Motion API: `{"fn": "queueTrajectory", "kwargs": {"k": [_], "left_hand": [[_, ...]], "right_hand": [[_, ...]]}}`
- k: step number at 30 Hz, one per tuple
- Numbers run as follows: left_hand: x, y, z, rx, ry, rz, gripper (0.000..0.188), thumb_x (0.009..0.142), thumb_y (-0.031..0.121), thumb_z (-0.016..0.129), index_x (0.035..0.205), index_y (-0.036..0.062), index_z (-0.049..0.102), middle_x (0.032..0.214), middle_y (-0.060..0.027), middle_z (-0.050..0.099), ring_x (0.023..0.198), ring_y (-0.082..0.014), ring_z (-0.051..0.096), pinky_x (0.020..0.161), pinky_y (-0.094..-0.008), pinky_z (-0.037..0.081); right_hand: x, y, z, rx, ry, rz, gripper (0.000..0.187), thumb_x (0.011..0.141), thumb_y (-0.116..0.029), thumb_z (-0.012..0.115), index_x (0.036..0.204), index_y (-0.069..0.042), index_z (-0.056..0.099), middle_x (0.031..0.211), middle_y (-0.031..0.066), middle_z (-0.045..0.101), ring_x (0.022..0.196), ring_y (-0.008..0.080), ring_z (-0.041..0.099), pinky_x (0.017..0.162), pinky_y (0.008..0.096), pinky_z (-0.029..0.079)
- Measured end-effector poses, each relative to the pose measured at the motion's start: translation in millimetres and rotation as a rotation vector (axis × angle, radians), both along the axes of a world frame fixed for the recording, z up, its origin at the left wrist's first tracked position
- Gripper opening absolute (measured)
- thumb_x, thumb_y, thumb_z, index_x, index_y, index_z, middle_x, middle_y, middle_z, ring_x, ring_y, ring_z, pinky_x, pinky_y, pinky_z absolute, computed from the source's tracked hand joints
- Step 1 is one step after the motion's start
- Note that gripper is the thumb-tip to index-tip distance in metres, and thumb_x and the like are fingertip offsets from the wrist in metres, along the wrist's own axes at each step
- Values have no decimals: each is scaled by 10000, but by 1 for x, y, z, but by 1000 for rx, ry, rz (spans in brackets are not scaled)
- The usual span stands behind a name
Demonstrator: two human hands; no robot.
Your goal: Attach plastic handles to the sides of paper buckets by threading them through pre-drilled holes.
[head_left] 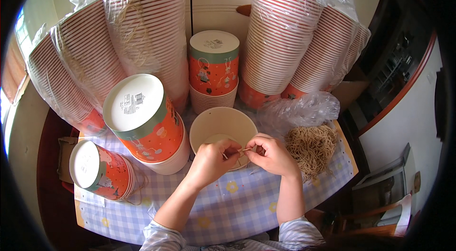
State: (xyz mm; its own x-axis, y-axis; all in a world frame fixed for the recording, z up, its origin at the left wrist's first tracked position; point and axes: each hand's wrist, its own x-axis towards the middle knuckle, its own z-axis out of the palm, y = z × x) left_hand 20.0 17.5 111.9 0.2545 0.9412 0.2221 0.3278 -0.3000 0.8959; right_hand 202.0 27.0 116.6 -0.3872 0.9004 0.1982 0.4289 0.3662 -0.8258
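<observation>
My left hand [210, 161] and my right hand [276, 157] are closed in a pinch, fingertips almost meeting. Between them runs a short bit of thin tan cord [246, 149], gripped from both sides. Its ends are mostly hidden by my fingers. Right behind and under my hands stands an open paper bucket [209, 125], cream inside, its mouth facing up. My fingers cover part of its near rim. Beside my right hand lies a heap of tan cord [311, 151], similar in colour to the piece I hold.
Upside-down stacks of orange and green printed buckets stand at left [159, 132] and back centre [213, 72]; a smaller stack [111, 172] leans at far left. Tall plastic-wrapped bucket stacks [147, 27] line the back. Crumpled clear plastic [301, 113] lies right. A checked tablecloth [232, 210] covers the table.
</observation>
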Motion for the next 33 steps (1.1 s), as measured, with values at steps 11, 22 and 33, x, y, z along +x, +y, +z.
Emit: {"fn": "queueTrajectory", "kwargs": {"k": [11,22,33], "left_hand": [[-4,0,5,-34,51,-98,99,767,52,607,845,-8,619,783,-135,625,701,-228,626,626,-301,484],[-14,3,-3,-316,-207,-280,90,869,86,555,931,22,556,817,24,521,731,-45,468,613,-190,386],[-11,2,-4,-506,-631,-490,151,885,115,548,969,-10,545,869,-6,566,784,-52,516,683,-187,423]], "right_hand": [[0,-1,1,34,-6,22,77,749,7,619,813,16,577,777,38,562,613,80,533,538,223,431],[5,-11,16,-65,143,66,132,719,21,655,824,-23,588,610,-32,505,519,19,448,468,178,374],[-1,-13,14,346,128,140,198,663,-48,747,821,-81,632,640,9,558,510,104,528,456,250,419]]}}
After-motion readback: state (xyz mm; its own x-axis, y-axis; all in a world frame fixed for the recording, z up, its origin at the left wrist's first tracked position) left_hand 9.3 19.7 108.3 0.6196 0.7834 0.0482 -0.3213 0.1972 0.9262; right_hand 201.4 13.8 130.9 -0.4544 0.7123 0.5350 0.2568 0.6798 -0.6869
